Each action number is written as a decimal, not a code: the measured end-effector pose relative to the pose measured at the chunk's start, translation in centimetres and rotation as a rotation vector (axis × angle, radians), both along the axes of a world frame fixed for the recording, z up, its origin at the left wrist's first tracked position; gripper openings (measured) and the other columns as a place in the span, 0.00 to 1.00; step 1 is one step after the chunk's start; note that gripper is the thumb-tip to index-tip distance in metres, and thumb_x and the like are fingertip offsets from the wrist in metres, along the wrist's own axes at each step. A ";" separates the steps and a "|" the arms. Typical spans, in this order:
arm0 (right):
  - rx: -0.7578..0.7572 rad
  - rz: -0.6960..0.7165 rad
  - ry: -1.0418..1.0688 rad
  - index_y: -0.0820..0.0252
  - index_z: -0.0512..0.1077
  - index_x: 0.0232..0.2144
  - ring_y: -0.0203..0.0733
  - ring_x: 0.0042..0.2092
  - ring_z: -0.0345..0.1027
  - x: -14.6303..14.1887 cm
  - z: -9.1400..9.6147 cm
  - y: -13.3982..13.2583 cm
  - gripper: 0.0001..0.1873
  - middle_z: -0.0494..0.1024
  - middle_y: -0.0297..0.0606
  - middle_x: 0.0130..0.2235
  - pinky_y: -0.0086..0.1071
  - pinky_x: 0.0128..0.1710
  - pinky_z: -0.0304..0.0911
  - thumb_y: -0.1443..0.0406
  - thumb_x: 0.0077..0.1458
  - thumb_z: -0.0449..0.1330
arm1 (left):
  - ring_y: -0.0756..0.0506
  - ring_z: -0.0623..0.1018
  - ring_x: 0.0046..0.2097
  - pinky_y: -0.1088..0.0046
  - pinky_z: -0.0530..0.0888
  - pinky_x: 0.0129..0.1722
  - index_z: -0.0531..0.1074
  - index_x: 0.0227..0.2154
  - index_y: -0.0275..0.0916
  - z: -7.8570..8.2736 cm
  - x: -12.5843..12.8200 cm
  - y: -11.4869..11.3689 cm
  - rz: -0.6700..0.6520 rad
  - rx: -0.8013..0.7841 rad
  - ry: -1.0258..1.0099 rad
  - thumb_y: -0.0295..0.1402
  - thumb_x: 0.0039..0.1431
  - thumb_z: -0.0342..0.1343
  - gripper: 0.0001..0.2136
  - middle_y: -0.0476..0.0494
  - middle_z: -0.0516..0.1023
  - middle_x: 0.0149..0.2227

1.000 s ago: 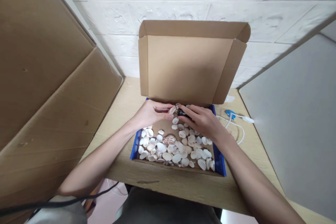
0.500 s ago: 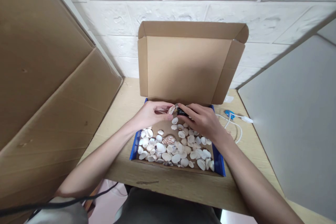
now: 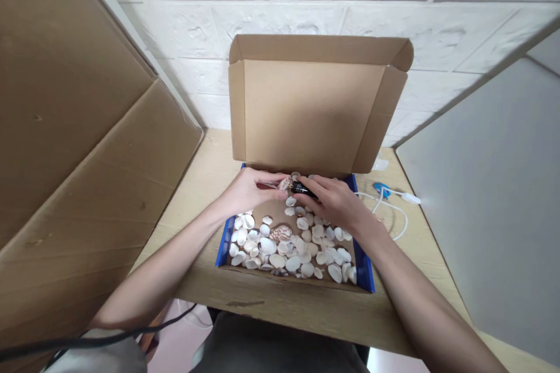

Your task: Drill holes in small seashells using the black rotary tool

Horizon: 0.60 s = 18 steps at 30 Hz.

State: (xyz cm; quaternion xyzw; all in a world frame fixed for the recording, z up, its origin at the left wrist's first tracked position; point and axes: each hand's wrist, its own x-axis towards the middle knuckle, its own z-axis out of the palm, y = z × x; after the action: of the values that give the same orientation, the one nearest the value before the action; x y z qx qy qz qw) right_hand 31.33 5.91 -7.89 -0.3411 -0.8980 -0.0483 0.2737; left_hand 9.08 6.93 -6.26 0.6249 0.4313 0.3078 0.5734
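Between the thumb and fingers of my left hand (image 3: 258,189) is a small reddish-speckled shell (image 3: 284,184), held over the back of an open box. My right hand (image 3: 333,198) is closed round a black mini drill (image 3: 303,188) with a brass-coloured tip, which points left at the shell. Whether the bit touches the shell is too small to tell. Below both hands, many pale seashells (image 3: 277,261) lie in the blue-sided cardboard box (image 3: 364,268). Among them rests a larger brown-and-white patterned shell (image 3: 281,232).
The box's lid (image 3: 312,111) stands raised against the white brick wall (image 3: 306,14). Right of the box, a white cable (image 3: 400,218) and a blue cable clip (image 3: 381,189) lie on the wooden table (image 3: 192,274). A cardboard panel (image 3: 100,169) rises at left, a grey panel (image 3: 490,198) at right.
The black drill has shifted slightly left and shows more of its body. The speckled shell has tilted a little in my left hand. The white cable has moved slightly.
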 end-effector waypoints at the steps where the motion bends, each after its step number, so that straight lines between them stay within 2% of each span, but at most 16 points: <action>1: 0.006 0.001 -0.007 0.66 0.69 0.46 0.36 0.30 0.70 0.0 0.0 0.0 0.18 0.77 0.39 0.32 0.29 0.27 0.62 0.57 0.64 0.51 | 0.40 0.79 0.48 0.62 0.75 0.50 0.77 0.46 0.39 0.0 0.0 0.0 0.001 -0.001 0.001 0.36 0.46 0.68 0.22 0.42 0.81 0.46; 7: 0.134 -0.063 -0.017 0.66 0.70 0.46 0.35 0.28 0.68 0.1 0.6 -0.2 0.17 0.76 0.37 0.29 0.29 0.26 0.58 0.59 0.63 0.53 | 0.43 0.81 0.42 0.65 0.76 0.46 0.77 0.44 0.37 0.6 0.1 -0.2 0.000 0.054 -0.007 0.37 0.52 0.63 0.17 0.41 0.82 0.42; 10: 0.156 -0.101 -0.012 0.67 0.70 0.46 0.35 0.29 0.68 0.3 0.7 -0.1 0.16 0.76 0.38 0.29 0.29 0.27 0.58 0.60 0.62 0.55 | 0.45 0.80 0.41 0.68 0.75 0.44 0.76 0.42 0.34 0.9 -0.1 -0.1 0.056 0.108 -0.009 0.38 0.54 0.61 0.15 0.40 0.81 0.40; 13: 0.151 -0.134 -0.027 0.67 0.70 0.46 0.36 0.31 0.69 0.4 0.6 0.0 0.16 0.77 0.39 0.31 0.29 0.28 0.58 0.60 0.62 0.55 | 0.44 0.80 0.44 0.67 0.74 0.47 0.74 0.45 0.34 0.7 -0.3 0.1 0.127 0.124 -0.026 0.37 0.55 0.61 0.17 0.38 0.80 0.43; 18: 0.140 -0.105 -0.036 0.66 0.70 0.46 0.35 0.30 0.68 0.5 0.5 -0.1 0.17 0.76 0.37 0.30 0.29 0.28 0.58 0.59 0.62 0.55 | 0.43 0.79 0.45 0.65 0.74 0.47 0.74 0.46 0.34 0.5 -0.3 0.2 0.062 0.110 -0.037 0.38 0.56 0.59 0.17 0.37 0.80 0.44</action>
State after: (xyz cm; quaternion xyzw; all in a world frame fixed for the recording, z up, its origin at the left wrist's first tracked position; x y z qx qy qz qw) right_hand 31.81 5.85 -7.36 -0.3667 -0.8781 -0.1313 0.2780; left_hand 8.78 7.11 -5.80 0.6358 0.4223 0.3602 0.5363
